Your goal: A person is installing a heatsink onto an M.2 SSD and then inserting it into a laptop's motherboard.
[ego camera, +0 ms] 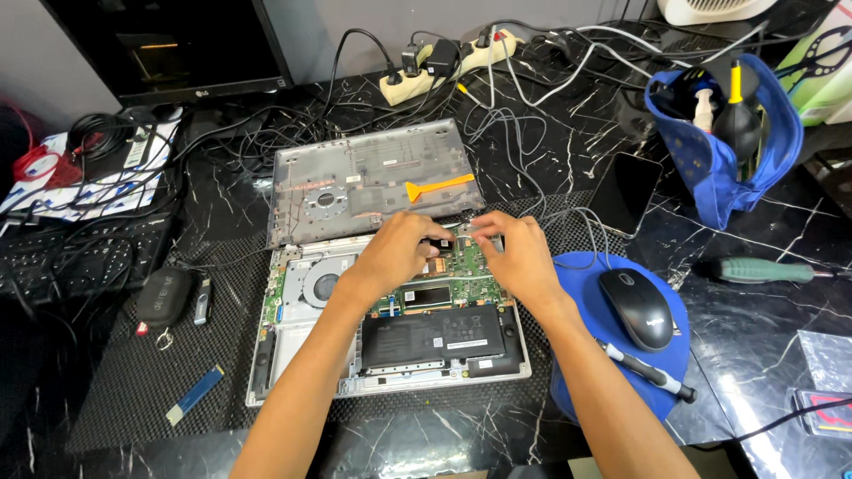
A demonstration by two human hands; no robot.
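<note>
Presently, the opened laptop lies bottom-up on the mat, its removed cover just behind it. Left hand and right hand, fingers curled and pressing, rest on the green board beyond the battery. Mouse right of laptop.

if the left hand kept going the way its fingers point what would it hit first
The left hand points right, across the green board of the open laptop. The right hand is first in that line; their fingertips nearly meet already, though depth is hard to judge from above.
</note>
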